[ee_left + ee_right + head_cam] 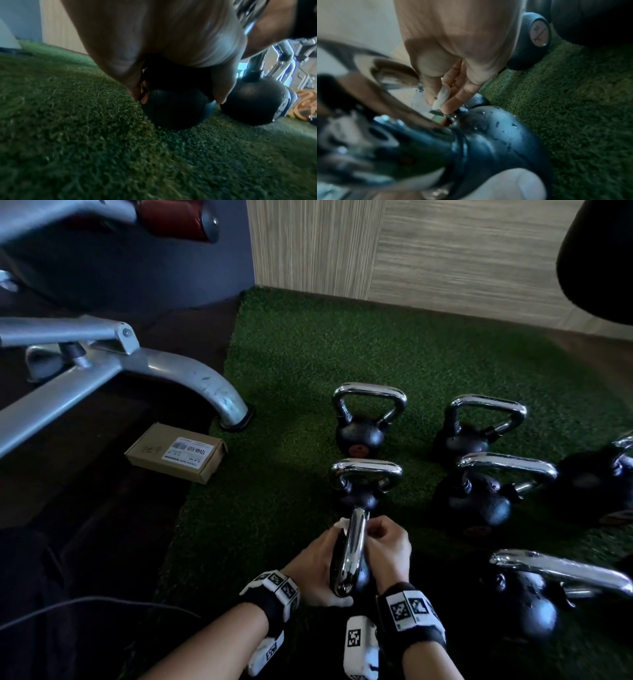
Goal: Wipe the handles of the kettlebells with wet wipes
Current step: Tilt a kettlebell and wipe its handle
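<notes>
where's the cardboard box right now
In the head view the cardboard box lies on the dark floor at the left, just off the green turf edge, near the bench's metal foot.

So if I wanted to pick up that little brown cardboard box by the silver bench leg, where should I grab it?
The flat brown cardboard box lies label-up on the dark floor. Probably come from above and pinch across its two long side edges: it is low and thin, and the silver bench leg crowds its far end.

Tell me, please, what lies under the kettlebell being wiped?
Green artificial turf lies under the kettlebell; its round body rests on it. The contact patch is hidden by the body, so nothing else beneath it can be seen.
</notes>
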Action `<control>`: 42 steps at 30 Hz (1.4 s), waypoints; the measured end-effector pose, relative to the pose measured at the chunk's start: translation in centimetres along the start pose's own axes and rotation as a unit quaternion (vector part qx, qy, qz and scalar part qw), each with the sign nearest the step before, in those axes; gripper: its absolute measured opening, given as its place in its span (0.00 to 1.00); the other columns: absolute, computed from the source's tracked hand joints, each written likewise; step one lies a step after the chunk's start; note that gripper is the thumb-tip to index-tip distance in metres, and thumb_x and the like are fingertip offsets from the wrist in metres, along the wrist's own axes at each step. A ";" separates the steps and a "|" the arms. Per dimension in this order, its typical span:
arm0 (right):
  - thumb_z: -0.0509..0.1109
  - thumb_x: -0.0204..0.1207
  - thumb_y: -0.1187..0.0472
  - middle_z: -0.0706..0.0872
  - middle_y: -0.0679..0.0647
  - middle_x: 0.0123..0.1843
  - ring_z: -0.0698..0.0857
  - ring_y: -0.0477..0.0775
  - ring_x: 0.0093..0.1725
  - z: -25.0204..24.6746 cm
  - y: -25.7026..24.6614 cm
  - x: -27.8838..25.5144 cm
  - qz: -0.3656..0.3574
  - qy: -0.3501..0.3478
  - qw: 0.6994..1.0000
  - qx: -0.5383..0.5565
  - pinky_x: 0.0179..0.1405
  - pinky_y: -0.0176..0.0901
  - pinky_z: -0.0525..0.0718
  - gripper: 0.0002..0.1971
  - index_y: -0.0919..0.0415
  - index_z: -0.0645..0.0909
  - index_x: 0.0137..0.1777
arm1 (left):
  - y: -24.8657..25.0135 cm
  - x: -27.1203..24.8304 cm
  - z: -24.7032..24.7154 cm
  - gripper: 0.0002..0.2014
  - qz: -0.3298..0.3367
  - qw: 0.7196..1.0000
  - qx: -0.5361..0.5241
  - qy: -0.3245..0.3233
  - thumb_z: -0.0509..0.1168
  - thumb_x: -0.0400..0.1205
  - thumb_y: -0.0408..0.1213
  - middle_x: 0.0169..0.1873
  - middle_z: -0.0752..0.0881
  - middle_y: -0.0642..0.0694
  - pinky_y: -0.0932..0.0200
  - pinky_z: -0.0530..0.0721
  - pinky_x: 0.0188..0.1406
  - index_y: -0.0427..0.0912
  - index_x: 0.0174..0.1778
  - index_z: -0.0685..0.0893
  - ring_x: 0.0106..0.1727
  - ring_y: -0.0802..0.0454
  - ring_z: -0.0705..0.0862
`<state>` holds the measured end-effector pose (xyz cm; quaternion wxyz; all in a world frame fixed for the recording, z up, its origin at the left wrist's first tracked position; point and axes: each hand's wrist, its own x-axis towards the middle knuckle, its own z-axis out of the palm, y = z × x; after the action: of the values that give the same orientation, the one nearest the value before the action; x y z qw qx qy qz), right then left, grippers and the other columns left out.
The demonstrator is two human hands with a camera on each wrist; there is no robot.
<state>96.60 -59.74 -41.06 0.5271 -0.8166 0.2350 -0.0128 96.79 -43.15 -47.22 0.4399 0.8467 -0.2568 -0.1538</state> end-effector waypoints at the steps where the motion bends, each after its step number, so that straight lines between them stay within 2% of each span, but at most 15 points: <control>1: 0.85 0.67 0.55 0.91 0.49 0.32 0.90 0.47 0.35 0.0 0.0 0.0 -0.007 -0.006 1.000 -0.015 0.34 0.41 0.87 0.09 0.53 0.87 0.35 | -0.2 0.0 0.2 0.65 -0.003 1.000 0.003 0.003 0.87 0.62 0.52 0.85 0.62 0.55 0.45 0.66 0.87 0.49 0.90 0.52 0.88 0.56 0.61; 4: 0.84 0.67 0.57 0.91 0.51 0.34 0.91 0.51 0.38 -0.3 -0.7 0.4 0.005 -0.054 0.997 -0.060 0.35 0.42 0.87 0.08 0.56 0.87 0.36 | -0.4 0.2 0.3 0.65 0.012 0.999 0.032 -0.008 0.87 0.62 0.52 0.88 0.57 0.52 0.48 0.60 0.89 0.49 0.90 0.53 0.89 0.54 0.56; 6: 0.81 0.69 0.59 0.91 0.52 0.36 0.91 0.54 0.40 -1.0 -1.4 0.6 0.011 -0.086 0.991 -0.102 0.39 0.45 0.88 0.06 0.57 0.87 0.37 | -0.1 0.5 -0.5 0.67 0.003 0.997 0.041 -0.061 0.89 0.62 0.44 0.88 0.51 0.52 0.61 0.55 0.89 0.49 0.90 0.49 0.89 0.56 0.51; 9: 0.74 0.74 0.63 0.91 0.55 0.37 0.91 0.57 0.37 -2.6 -1.7 -0.3 -0.009 -0.084 0.985 -0.150 0.40 0.51 0.92 0.03 0.58 0.85 0.39 | 0.6 1.1 -3.4 0.66 -0.075 0.982 -0.013 -0.174 0.84 0.67 0.28 0.82 0.63 0.55 0.75 0.72 0.72 0.51 0.91 0.43 0.82 0.56 0.67; 12: 0.68 0.75 0.67 0.90 0.60 0.39 0.89 0.59 0.27 -4.2 -1.6 -2.0 0.049 -0.155 0.983 -0.086 0.27 0.50 0.90 0.07 0.55 0.81 0.49 | 1.5 2.5 -5.7 0.50 -0.145 0.965 -0.008 -0.217 0.76 0.74 0.29 0.74 0.79 0.50 0.65 0.84 0.60 0.58 0.88 0.57 0.69 0.54 0.80; 14: 0.64 0.74 0.70 0.88 0.61 0.34 0.86 0.58 0.24 -4.6 -1.9 -3.1 0.086 -0.235 0.965 -0.076 0.27 0.51 0.88 0.12 0.55 0.81 0.52 | 2.0 3.6 -6.1 0.37 -0.167 0.968 -0.033 -0.187 0.74 0.79 0.35 0.72 0.82 0.49 0.55 0.82 0.69 0.60 0.83 0.68 0.69 0.52 0.82; 17: 0.63 0.79 0.70 0.83 0.59 0.35 0.82 0.52 0.28 -5.3 -3.2 -4.8 0.089 -0.312 0.945 -0.027 0.26 0.41 0.81 0.12 0.57 0.87 0.44 | 2.8 4.7 -5.4 0.22 -0.179 0.969 -0.087 -0.147 0.73 0.80 0.47 0.65 0.89 0.48 0.48 0.81 0.75 0.61 0.71 0.82 0.68 0.49 0.87; 19: 0.72 0.75 0.63 0.83 0.55 0.35 0.82 0.50 0.32 -5.6 -3.7 -5.7 0.077 -0.333 0.940 -0.017 0.29 0.40 0.80 0.07 0.53 0.88 0.37 | 3.1 5.1 -4.9 0.10 -0.180 0.974 -0.060 -0.128 0.70 0.82 0.51 0.58 0.92 0.54 0.48 0.83 0.74 0.69 0.57 0.88 0.62 0.53 0.90; 21: 0.82 0.67 0.50 0.86 0.50 0.32 0.83 0.48 0.31 -5.5 -3.7 -6.0 0.050 -0.318 0.941 -0.104 0.31 0.40 0.80 0.10 0.54 0.87 0.38 | 3.5 5.2 -4.7 0.07 -0.181 0.976 -0.002 -0.118 0.66 0.85 0.55 0.57 0.93 0.54 0.49 0.84 0.71 0.73 0.55 0.87 0.59 0.55 0.90; 23: 0.86 0.61 0.43 0.84 0.47 0.27 0.81 0.43 0.27 -5.2 -3.3 -5.9 0.017 -0.256 0.947 -0.195 0.27 0.33 0.76 0.19 0.56 0.84 0.35 | 3.9 4.8 -4.2 0.13 -0.198 0.975 0.044 -0.096 0.63 0.88 0.55 0.59 0.92 0.47 0.51 0.85 0.67 0.65 0.67 0.84 0.59 0.50 0.90; 27: 0.87 0.59 0.49 0.77 0.46 0.23 0.74 0.40 0.23 -6.1 -3.6 -5.6 -0.042 -0.172 0.956 -0.235 0.21 0.32 0.70 0.22 0.56 0.75 0.25 | 4.9 3.5 -2.9 0.19 -0.256 0.966 0.036 0.006 0.60 0.90 0.51 0.67 0.88 0.41 0.52 0.81 0.69 0.56 0.76 0.81 0.68 0.40 0.86; 31: 0.82 0.58 0.57 0.86 0.52 0.29 0.86 0.48 0.34 -8.1 -3.7 -4.2 -0.107 -0.134 0.941 -0.293 0.31 0.36 0.80 0.08 0.56 0.87 0.35 | 5.5 1.4 -3.0 0.17 -0.337 0.940 -0.039 0.036 0.64 0.84 0.59 0.58 0.88 0.45 0.55 0.82 0.58 0.59 0.67 0.80 0.62 0.42 0.87; 36: 0.84 0.62 0.66 0.93 0.51 0.45 0.90 0.48 0.48 -9.6 -3.0 -2.1 -0.153 -0.147 0.934 -0.287 0.52 0.39 0.87 0.16 0.53 0.93 0.51 | 4.9 -1.2 -2.1 0.21 -0.299 0.953 -0.037 0.032 0.70 0.79 0.64 0.49 0.91 0.59 0.60 0.84 0.53 0.60 0.65 0.85 0.52 0.57 0.90; 39: 0.86 0.65 0.67 0.92 0.45 0.53 0.90 0.43 0.52 -9.6 -2.2 -1.7 -0.167 -0.141 0.940 -0.262 0.55 0.31 0.84 0.23 0.52 0.92 0.60 | 5.0 -2.0 -1.8 0.19 -0.261 0.964 0.000 0.046 0.69 0.80 0.65 0.45 0.91 0.58 0.64 0.84 0.49 0.60 0.61 0.85 0.47 0.64 0.88; 42: 0.86 0.65 0.69 0.91 0.43 0.52 0.90 0.42 0.51 -9.3 -1.8 -1.9 -0.184 -0.135 0.943 -0.242 0.57 0.37 0.88 0.23 0.52 0.92 0.60 | 4.9 -2.5 -2.2 0.18 -0.231 0.972 0.008 0.033 0.70 0.80 0.64 0.45 0.92 0.60 0.66 0.86 0.51 0.60 0.61 0.85 0.46 0.67 0.89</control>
<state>93.06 -66.32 -34.95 0.3285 -0.9427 0.0028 0.0580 94.35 -42.61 -41.80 0.3935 0.8915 -0.0403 -0.2209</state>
